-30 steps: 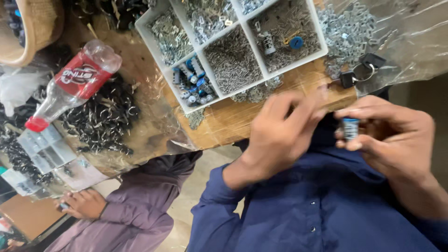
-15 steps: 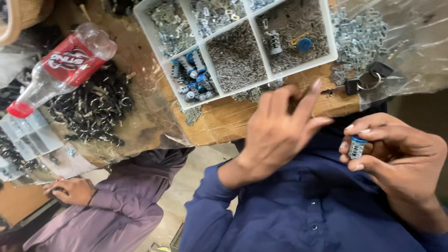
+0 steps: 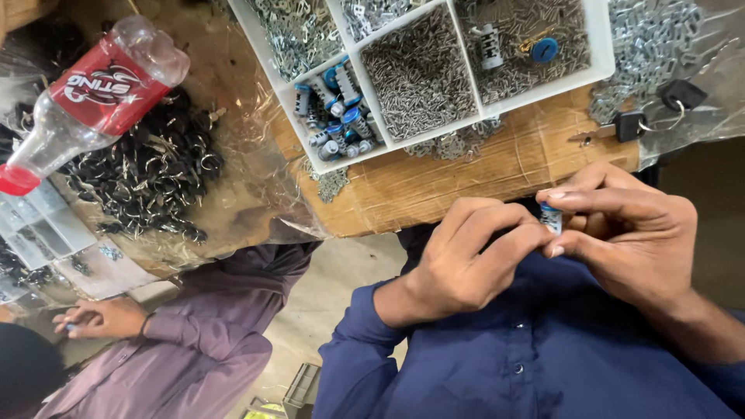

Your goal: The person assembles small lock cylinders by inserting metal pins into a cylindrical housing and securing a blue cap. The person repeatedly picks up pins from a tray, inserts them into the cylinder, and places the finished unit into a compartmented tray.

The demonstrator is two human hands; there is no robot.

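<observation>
Right hand [image 3: 636,233]: thumb and forefinger pinch a small cylinder [image 3: 551,219], silver body with a blue end, held upright off the near edge of the desk and in front of the blue shirt [image 3: 528,365]. The other fingers are curled behind it.

Left hand [image 3: 458,264]: fingers bunched, with thumb and forefinger tips closed on the cylinder's lower part. Whether a tiny piece sits between those tips I cannot tell; the fingers cover the spot.

Judgement on technique: the right-hand pinch should act as the fixed clamp and the left fingertips should do the fine work. The piece is small and smooth, so a light grip near its middle would likely stop it tipping. Working over the desk rather than over the lap would catch anything that drops.

Outward:
- Brown cardboard [image 3: 466,174] covers the desk's near edge.
- A white compartment tray [image 3: 597,74] sits on it towards the far edge. One compartment holds like cylinders with blue ends [image 3: 341,116], and the next holds fine metal pins [image 3: 419,74].
- Two black-headed keys on a ring [image 3: 644,120] lie just beside the tray's right corner.
- Towards the desk's left side there is a heap of black clips [image 3: 147,167] and a plastic bottle with a red label [image 3: 93,93], lying on its side.
- A co-worker's hand [image 3: 97,318], in a purple sleeve, is well apart at lower left.
</observation>
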